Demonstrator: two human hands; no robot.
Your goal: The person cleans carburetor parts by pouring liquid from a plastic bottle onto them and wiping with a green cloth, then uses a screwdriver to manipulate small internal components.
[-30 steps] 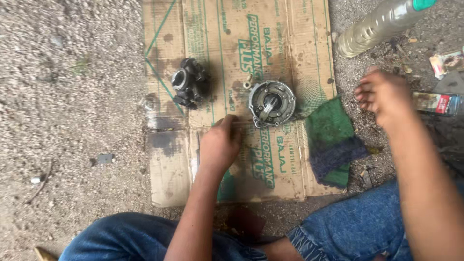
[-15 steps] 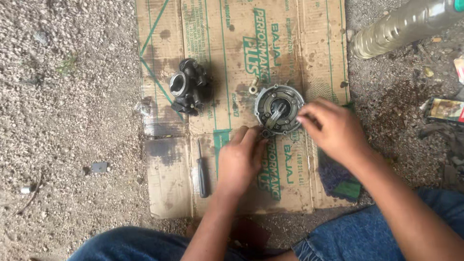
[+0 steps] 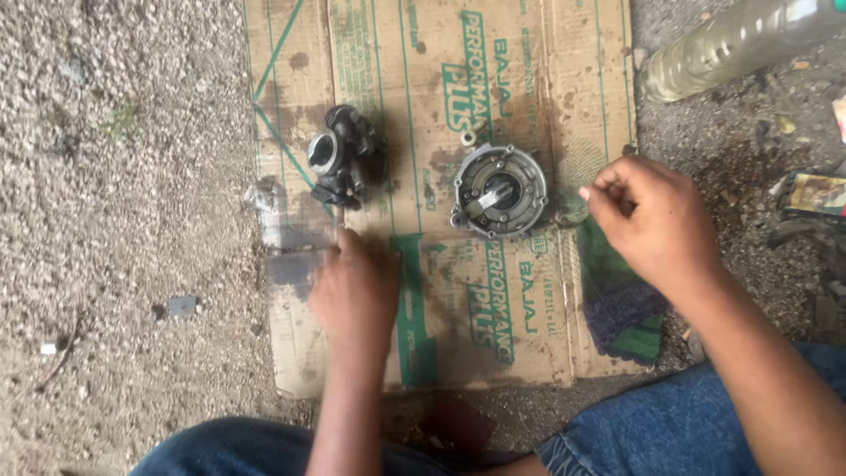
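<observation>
Left hand (image 3: 354, 291) lies knuckles-up on the cardboard sheet (image 3: 405, 132), fingers curled; what it grips cannot be told. Just beyond it sits the dark carburettor body (image 3: 345, 155). Right hand (image 3: 650, 222), loosely closed and empty-looking, hovers right of the round metal housing (image 3: 499, 191). A plastic bottle (image 3: 736, 44) lies far right.

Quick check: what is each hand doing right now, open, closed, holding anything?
Left hand: palm down on the cardboard below the carburetor; whether it holds anything cannot be told.
Right hand: fingers curled beside the round cover, not touching it; contents cannot be told.
</observation>
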